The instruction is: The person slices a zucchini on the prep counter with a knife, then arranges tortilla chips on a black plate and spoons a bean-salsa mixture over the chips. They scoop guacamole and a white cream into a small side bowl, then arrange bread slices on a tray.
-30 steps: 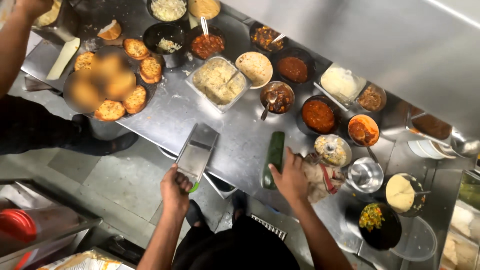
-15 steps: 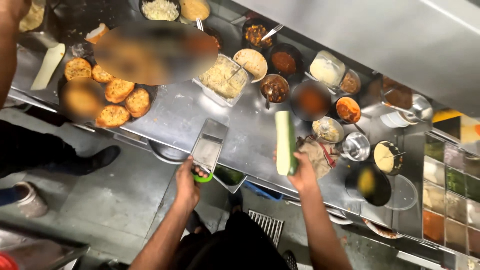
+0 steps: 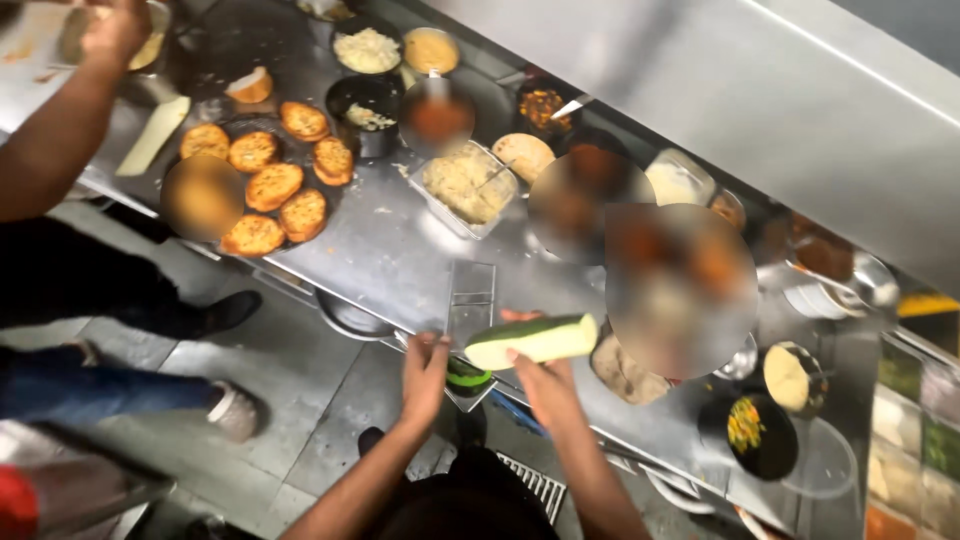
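My left hand (image 3: 425,375) grips the near end of a flat metal grater (image 3: 470,300) with a green handle (image 3: 467,374), which lies slanted on the steel counter (image 3: 370,250). In my right hand (image 3: 545,385) is a pale green peeled cucumber (image 3: 532,340), lying crosswise with its cut end pointing left, just above the grater's near end. Both forearms reach up from the bottom of the view.
Toasted bread slices (image 3: 275,185) lie in a pan at the left. Several bowls and tubs of fillings and sauces (image 3: 465,180) crowd the counter's far side. Another person's arm (image 3: 70,120) reaches in at the top left. A dark bowl of chopped vegetables (image 3: 745,425) stands at the right.
My right hand turned the cucumber from upright to crosswise and brought it left, over the grater. The left hand stays on the grater's handle. The view shifted.
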